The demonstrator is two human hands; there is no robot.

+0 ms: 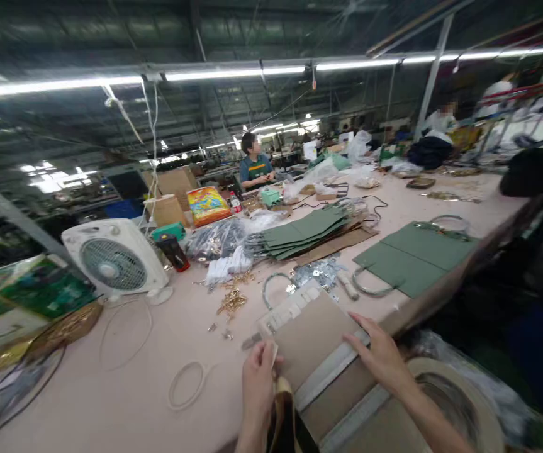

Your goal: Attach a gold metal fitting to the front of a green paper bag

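Observation:
A taupe bag panel (pixel 311 336) with whitish bands across it lies at the table's front edge, partly overhanging. At its far end, a grey looped handle (pixel 271 286) shows. My left hand (pixel 259 377) is closed at the panel's left edge, its thumb and finger pinching a thin pale strip, blurred. My right hand (pixel 382 352) rests at the panel's right edge with thumb and fingers apart. Below the left hand hangs a dark and tan fabric piece (pixel 284 409), whose kind I cannot tell.
Gold metal fittings (pixel 231 302) and silver plates (pixel 318 272) lie beyond the panel. Green panels are stacked (pixel 304 229) behind, and a green bag piece with handles (pixel 417 258) lies right. At left are a white fan (pixel 115 258) and a pale ring (pixel 187 385). A co-worker (pixel 255 163) sits opposite.

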